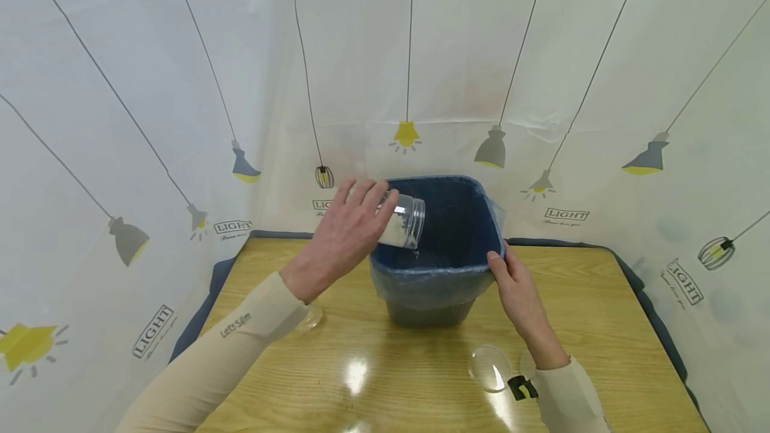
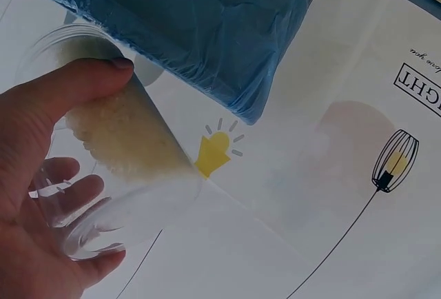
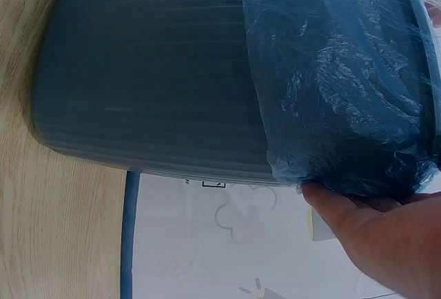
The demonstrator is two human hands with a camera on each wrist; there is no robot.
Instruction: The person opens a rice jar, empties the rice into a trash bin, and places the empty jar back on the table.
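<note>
My left hand [image 1: 345,232] grips a clear jar [image 1: 411,222] and holds it tipped on its side, its mouth over the bin's opening. A pale, cream-coloured mass [image 2: 131,130] lies along the jar's lower side in the left wrist view; the thumb stretches across the jar and the other fingers curl round it. Below stands a dark ribbed bin [image 3: 145,71], upright on the table, lined with a blue plastic bag [image 1: 436,286] folded over its rim. My right hand [image 1: 522,296] pinches the bag-covered rim at the near right corner; some of its fingertips are hidden.
On the wooden table [image 1: 289,379], a clear round disc [image 1: 488,369] and a small black-and-yellow thing [image 1: 522,387] lie near the right wrist. A clear round piece [image 1: 311,318] lies beside the left wrist. A lamp-print cloth [image 1: 361,85] hangs behind and around the sides.
</note>
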